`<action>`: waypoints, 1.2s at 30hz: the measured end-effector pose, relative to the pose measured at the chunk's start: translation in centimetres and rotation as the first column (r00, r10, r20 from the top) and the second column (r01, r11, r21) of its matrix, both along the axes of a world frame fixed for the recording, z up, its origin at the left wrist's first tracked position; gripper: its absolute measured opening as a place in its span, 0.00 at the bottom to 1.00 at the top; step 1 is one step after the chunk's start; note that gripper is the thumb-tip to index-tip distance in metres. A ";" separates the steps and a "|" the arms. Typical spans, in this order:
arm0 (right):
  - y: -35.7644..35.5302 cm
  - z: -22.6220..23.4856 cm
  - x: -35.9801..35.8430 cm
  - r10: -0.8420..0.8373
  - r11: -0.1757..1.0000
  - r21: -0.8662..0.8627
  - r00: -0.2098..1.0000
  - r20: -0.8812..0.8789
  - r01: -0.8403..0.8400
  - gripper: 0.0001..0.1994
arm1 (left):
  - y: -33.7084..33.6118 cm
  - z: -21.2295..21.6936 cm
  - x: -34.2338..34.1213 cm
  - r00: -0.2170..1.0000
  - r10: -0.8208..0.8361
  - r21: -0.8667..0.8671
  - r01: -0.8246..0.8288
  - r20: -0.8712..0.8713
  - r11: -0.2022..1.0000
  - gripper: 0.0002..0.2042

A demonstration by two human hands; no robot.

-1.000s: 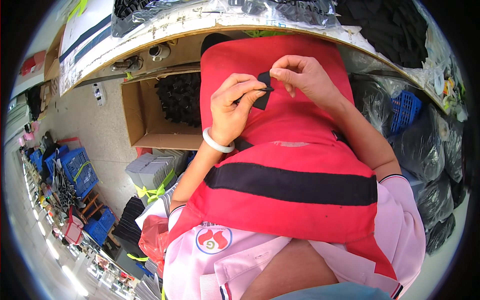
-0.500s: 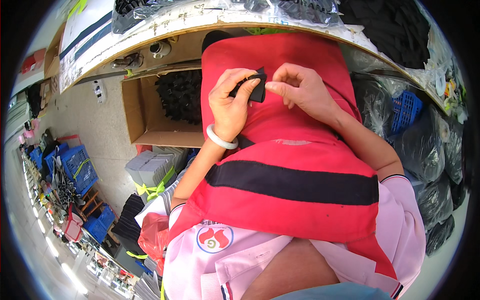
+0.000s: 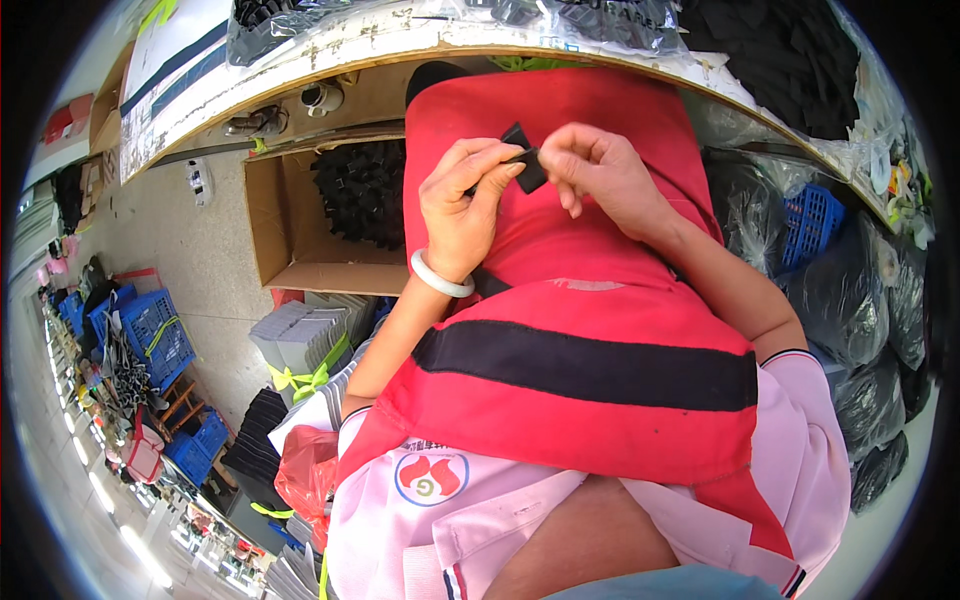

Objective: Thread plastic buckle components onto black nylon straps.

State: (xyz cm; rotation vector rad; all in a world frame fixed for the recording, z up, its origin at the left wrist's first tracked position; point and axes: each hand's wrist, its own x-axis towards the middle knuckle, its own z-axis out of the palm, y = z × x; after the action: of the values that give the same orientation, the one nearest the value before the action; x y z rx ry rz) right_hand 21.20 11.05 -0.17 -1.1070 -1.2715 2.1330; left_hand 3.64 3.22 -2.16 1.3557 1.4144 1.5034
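Note:
Over my lap, which a red apron covers, my left hand is closed on a small folded piece of black strap. Its thumb and fingers pinch the left side, and a pointed corner sticks up above the fingertips. My right hand has thumb and forefinger drawn together at the piece's right edge, with the other fingers curled. The exact contact there is too small to make out fully. A white bangle circles my left wrist.
An open cardboard box of similar black pieces stands left of my lap. Ahead runs a worn white table edge, with a black pile on it. Black plastic bags and a blue basket crowd the right; grey stacks stand left.
The black piece has turned and tilted in my left fingers, its corner now pointing up. My right hand has moved slightly, its fingertips now meeting the piece's edge.

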 end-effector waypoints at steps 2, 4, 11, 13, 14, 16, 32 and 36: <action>0.5 0.2 0.0 -0.049 0.998 -0.032 0.998 -0.044 0.048 0.10 | -0.1 0.3 -0.2 0.998 -0.018 0.006 0.019 -0.065 1.000 0.08; 1.5 1.0 0.2 0.081 0.995 0.066 0.996 -0.032 -0.079 0.10 | -0.2 0.7 0.1 0.995 -0.051 0.003 0.051 -0.086 0.999 0.08; 2.4 0.1 0.3 0.067 0.995 0.071 0.996 0.050 -0.070 0.10 | -0.7 1.6 0.2 0.973 -0.129 0.066 0.145 -0.193 0.987 0.09; 2.6 -0.2 0.6 0.113 0.992 0.051 0.993 0.038 -0.114 0.09 | -0.9 1.6 0.3 0.969 -0.143 0.080 0.161 -0.199 0.984 0.08; 2.6 -0.2 0.7 0.155 0.987 0.032 0.988 0.024 -0.155 0.09 | -1.1 1.4 0.3 0.964 -0.168 0.076 0.187 -0.208 0.980 0.08; 2.4 0.2 0.5 0.142 0.988 0.053 0.989 0.033 -0.143 0.09 | -1.3 1.4 0.2 0.958 -0.188 0.073 0.208 -0.215 0.975 0.08; 0.4 -1.7 -1.7 0.214 0.977 -0.001 0.973 -0.083 -0.215 0.08 | -4.1 4.6 -3.8 0.923 -0.329 -0.291 0.265 -0.201 0.919 0.08; 1.9 -0.7 0.0 0.167 0.955 0.240 0.985 0.048 -0.174 0.14 | -8.6 1.7 -11.8 0.984 0.155 -0.631 -0.176 -0.088 0.755 0.09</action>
State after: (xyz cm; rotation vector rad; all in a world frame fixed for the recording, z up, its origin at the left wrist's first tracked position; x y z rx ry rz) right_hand 21.25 12.93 -0.84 -0.9552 -1.6440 2.0167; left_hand -8.11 -5.41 -0.47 0.8373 1.8798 0.9414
